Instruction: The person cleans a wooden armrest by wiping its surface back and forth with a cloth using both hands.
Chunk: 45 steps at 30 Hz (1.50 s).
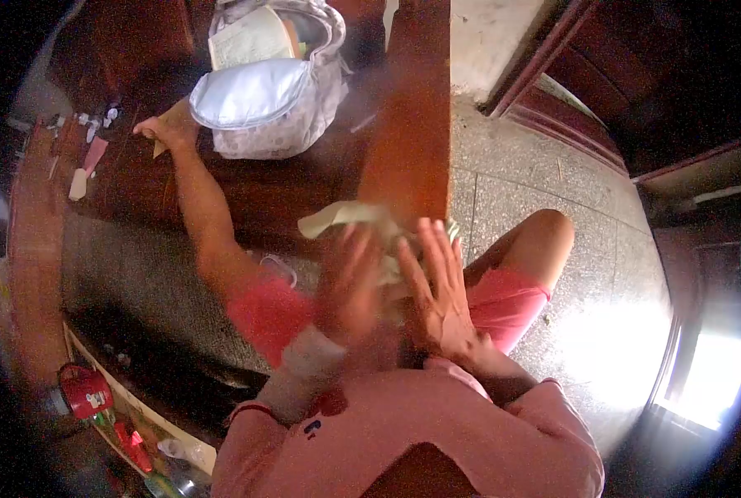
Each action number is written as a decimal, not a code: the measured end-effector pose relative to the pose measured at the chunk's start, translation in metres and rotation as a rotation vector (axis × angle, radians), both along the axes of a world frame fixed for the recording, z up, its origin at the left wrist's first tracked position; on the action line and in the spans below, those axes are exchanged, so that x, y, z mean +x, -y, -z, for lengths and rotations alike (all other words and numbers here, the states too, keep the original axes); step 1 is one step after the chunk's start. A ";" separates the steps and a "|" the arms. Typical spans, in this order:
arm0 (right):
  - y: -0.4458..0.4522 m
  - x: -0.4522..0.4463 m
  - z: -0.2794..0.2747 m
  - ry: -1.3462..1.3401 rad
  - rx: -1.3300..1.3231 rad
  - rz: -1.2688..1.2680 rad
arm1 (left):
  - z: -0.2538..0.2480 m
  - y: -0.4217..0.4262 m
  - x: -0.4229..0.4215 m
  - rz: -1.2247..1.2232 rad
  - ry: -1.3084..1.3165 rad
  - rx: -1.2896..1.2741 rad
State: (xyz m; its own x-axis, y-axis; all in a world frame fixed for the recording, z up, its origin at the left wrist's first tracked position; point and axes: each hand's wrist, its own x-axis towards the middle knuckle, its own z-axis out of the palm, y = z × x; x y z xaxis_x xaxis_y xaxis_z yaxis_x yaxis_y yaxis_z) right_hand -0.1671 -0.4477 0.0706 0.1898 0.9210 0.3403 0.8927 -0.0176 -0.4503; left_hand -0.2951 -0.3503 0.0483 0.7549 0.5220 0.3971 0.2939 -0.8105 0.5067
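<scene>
- The left hand (355,286), blurred, points its fingers away from the body over the left part of a crumpled pale yellow-green sheet (344,215); whether it pinches the sheet, I cannot tell.
- The right hand (443,286), just to the right, has its fingers straight and slightly spread, its back upward, over the right part of the sheet.
- The sheet lies in the middle of the scene, at the near end of a long reddish-brown wooden plank (408,158), partly hidden by both hands; whether it is cloth or paper, I cannot tell.
- Far of the hands and to the left, a pale grey patterned fabric bag (325,104) rests on dark brown wood (246,178), its rounded silvery flap (254,95) folded open and a printed cream-coloured paper item (252,39) showing inside.
- Left of the bag lies a flat pink-and-white object (93,159), near small white pieces (94,129).
- At the near left is a red rounded container (85,390).
- To the right spreads a speckled grey floor (536,191).
</scene>
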 end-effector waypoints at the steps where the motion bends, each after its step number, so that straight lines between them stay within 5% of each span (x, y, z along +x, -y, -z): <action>1: -0.008 0.007 0.000 0.016 -0.032 -0.049 | -0.009 -0.008 0.008 0.026 -0.021 -0.020; 8: -0.075 0.067 -0.001 0.070 -0.084 -0.119 | -0.020 -0.079 0.064 0.174 -0.037 -0.020; 14: -0.154 0.137 -0.002 -0.037 -0.242 -0.063 | 0.003 -0.153 0.140 0.230 0.041 0.249; 17: -0.190 0.166 0.023 0.187 -0.085 0.027 | 0.029 -0.195 0.185 0.043 -0.099 0.148; 21: -0.247 0.218 0.056 0.151 0.075 0.076 | 0.048 -0.252 0.237 0.042 0.026 0.310; 26: -0.314 0.290 0.099 0.462 0.303 0.154 | 0.029 -0.271 0.283 -0.175 -0.069 0.272; 29: -0.339 0.313 0.094 0.397 -0.004 0.167 | 0.021 -0.275 0.298 -0.273 -0.079 0.276; 31: -0.352 0.324 0.095 0.244 0.108 0.045 | 0.031 -0.286 0.313 -0.372 0.032 0.333; 32: -0.355 0.332 0.086 0.200 0.074 -0.018 | 0.023 -0.283 0.320 -0.420 -0.215 0.241; 37: -0.349 0.322 0.083 -0.715 0.125 0.013 | 0.042 -0.292 0.328 -0.438 -0.052 0.221; 40: -0.336 0.308 0.091 -0.951 0.281 -0.165 | 0.024 -0.278 0.312 -0.326 -0.216 0.297; 43: -0.282 0.264 0.059 -0.814 0.177 0.010 | 0.006 -0.259 0.287 -0.147 -0.218 0.056; 45: -0.260 0.251 0.075 -0.835 0.180 0.008 | 0.024 -0.242 0.273 -0.209 -0.303 0.220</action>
